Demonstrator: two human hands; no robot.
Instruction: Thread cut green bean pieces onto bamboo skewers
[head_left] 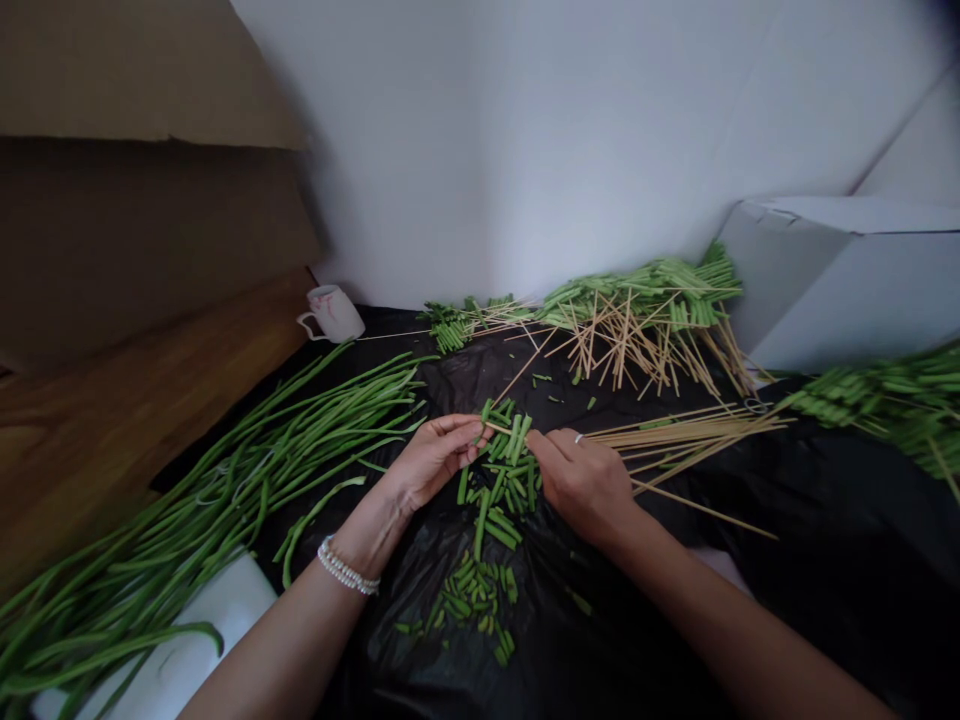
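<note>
My left hand (439,455) is closed in a pinch at a short green bean piece, beside the left part of a thin wooden skewer (498,427). Two bean pieces (517,438) sit on the skewer between my hands. My right hand (585,480), with a ring on one finger, is closed round the skewer's right part, which its fingers mostly hide. Cut bean pieces (501,525) lie on the black sheet (600,640) just below both hands, and a smaller scatter of short bits (469,595) is nearer to me.
Long uncut beans (300,450) spread at the left, near a white mug (334,313). Loose skewers (690,438) lie right of my right hand. Filled skewers (645,290) are piled by the wall, more (892,400) at the right. A white box (847,280) stands behind.
</note>
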